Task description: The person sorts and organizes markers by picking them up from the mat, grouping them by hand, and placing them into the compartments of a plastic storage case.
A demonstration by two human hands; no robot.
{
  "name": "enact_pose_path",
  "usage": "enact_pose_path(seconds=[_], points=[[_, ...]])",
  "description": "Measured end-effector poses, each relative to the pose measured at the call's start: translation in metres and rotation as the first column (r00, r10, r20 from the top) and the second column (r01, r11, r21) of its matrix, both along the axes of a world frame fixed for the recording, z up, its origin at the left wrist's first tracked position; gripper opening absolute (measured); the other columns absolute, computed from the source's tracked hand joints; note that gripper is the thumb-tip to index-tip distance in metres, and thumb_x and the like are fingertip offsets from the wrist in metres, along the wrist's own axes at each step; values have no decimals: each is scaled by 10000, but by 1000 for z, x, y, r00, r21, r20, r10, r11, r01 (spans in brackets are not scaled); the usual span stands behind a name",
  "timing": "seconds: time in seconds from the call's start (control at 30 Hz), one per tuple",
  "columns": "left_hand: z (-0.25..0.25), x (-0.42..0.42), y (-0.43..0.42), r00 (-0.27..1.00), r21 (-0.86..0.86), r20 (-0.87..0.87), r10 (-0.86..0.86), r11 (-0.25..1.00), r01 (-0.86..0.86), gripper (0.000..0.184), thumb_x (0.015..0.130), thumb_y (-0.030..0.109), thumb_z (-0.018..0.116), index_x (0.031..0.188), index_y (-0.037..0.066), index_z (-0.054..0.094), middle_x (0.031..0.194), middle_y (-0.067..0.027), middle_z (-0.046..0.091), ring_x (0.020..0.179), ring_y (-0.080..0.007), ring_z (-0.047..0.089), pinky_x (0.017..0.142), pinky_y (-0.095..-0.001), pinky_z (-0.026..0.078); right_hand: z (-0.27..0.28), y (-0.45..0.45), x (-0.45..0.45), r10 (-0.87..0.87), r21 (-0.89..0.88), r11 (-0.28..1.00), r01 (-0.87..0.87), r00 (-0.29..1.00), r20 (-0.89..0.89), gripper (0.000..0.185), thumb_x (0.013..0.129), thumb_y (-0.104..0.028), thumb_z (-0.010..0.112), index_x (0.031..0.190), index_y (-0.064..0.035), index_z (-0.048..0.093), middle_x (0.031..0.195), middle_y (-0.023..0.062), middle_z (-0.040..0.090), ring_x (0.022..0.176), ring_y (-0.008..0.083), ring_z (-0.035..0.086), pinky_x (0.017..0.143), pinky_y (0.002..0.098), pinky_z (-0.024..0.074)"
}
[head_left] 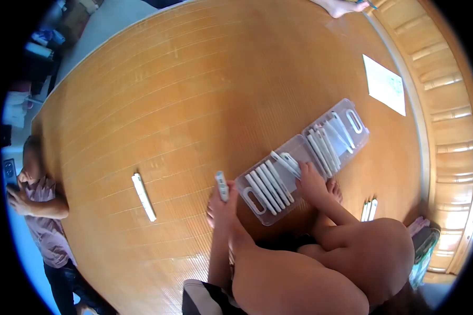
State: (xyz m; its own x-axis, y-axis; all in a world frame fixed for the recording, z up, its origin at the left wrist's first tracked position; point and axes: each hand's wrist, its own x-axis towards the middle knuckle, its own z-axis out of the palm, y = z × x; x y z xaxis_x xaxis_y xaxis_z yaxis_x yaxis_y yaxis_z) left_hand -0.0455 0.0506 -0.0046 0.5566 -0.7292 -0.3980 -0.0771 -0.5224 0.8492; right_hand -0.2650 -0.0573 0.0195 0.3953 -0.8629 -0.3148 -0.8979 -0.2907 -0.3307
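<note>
My left hand (223, 206) is closed around a white marker (222, 186), which points up and away from me. My right hand (310, 184) reaches into an open clear plastic case (269, 217), its fingers on a white marker (286, 165) near the case's middle. Several white markers (269, 187) lie side by side in the near half of this case. The far half (363, 137) holds several more white markers (324, 152), some of them slanted.
A single white marker (143, 197) lies on the wooden surface (184, 105) at the left. More markers (369, 209) are at the right, beyond my knee. A sheet of paper (384, 84) lies at the upper right. Another person (44, 210) is at the left edge; a foot (341, 7) shows at the top.
</note>
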Motion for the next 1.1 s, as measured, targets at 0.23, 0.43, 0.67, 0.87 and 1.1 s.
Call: enact_pose_path(seconds=[0.23, 0.43, 0.67, 0.87, 1.1], points=[[16, -1, -5, 989, -143, -144, -27, 990, 7, 183, 773, 208, 544, 891, 67, 541, 661, -60, 526, 554, -136, 462, 534, -238, 381, 8, 10, 2, 12, -37, 999, -7, 993, 118, 527, 692, -175, 553, 1125, 12, 318, 979, 198, 402, 776, 373, 504, 613, 428, 449], [26, 2, -7, 908, -202, -417, 49, 969, -145, 118, 784, 68, 516, 897, 35, 526, 664, 2, 504, 522, -27, 396, 452, -154, 312, -6, 11, -2, 32, -95, 995, -15, 983, 181, 481, 713, -156, 532, 1121, -1, 331, 974, 202, 403, 774, 381, 498, 642, 429, 437], [24, 2, -10, 922, -170, -383, 46, 978, -119, 125, 784, 54, 512, 908, 38, 521, 660, 1, 500, 507, -25, 385, 437, -149, 304, -13, 18, -10, -64, -39, 996, 75, 972, 225, 479, 706, -109, 523, 1130, 5, 333, 985, 210, 395, 818, 389, 483, 680, 415, 433], [27, -2, -13, 904, -173, -428, 7, 981, -90, 114, 781, 46, 514, 893, 28, 513, 652, -16, 494, 482, -31, 384, 426, -153, 306, -7, 15, -11, -60, -87, 992, 88, 957, 283, 483, 703, -109, 537, 1132, 5, 347, 985, 200, 390, 813, 375, 485, 689, 397, 437], [30, -10, -12, 898, -147, -438, -36, 989, -32, 111, 772, 41, 518, 881, 25, 502, 642, -21, 472, 468, -50, 382, 424, -164, 316, -8, 13, -13, -91, -3, 995, 96, 958, 273, 462, 673, -58, 487, 1113, 2, 360, 942, 194, 425, 818, 361, 496, 680, 399, 435]])
